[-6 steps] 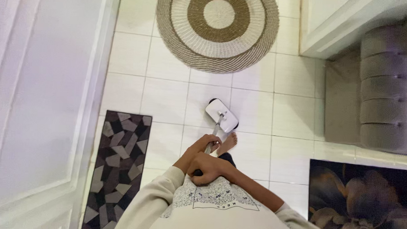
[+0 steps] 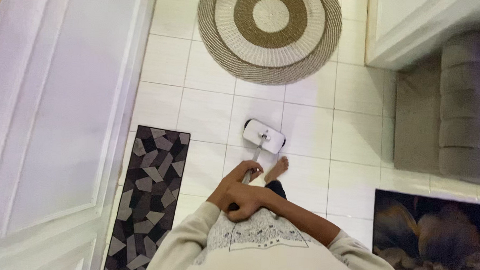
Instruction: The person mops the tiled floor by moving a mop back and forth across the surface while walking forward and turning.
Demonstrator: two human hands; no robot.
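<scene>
Close under the camera, both hands wrap the handle [image 2: 249, 170] of a floor mop: the right hand [image 2: 247, 200] is clenched round the top end, the left hand [image 2: 237, 178] curled round the pole just below, fingers pressed shut on it. A bare foot [image 2: 277, 168] stands just beside the pole; a hard pull back could, I judge, bring the mop head [image 2: 263, 135] onto the toes. The white head rests flat on the tiled floor [image 2: 206, 115], between the patterned runner [image 2: 147, 190] and the dark floral mat [image 2: 433, 232]. Farther on, a long push might catch the edge of the round woven rug [image 2: 269, 32] and ruck it. The other foot is hidden by the shirt, and the grey sofa [image 2: 464, 105] is cut off at the right
</scene>
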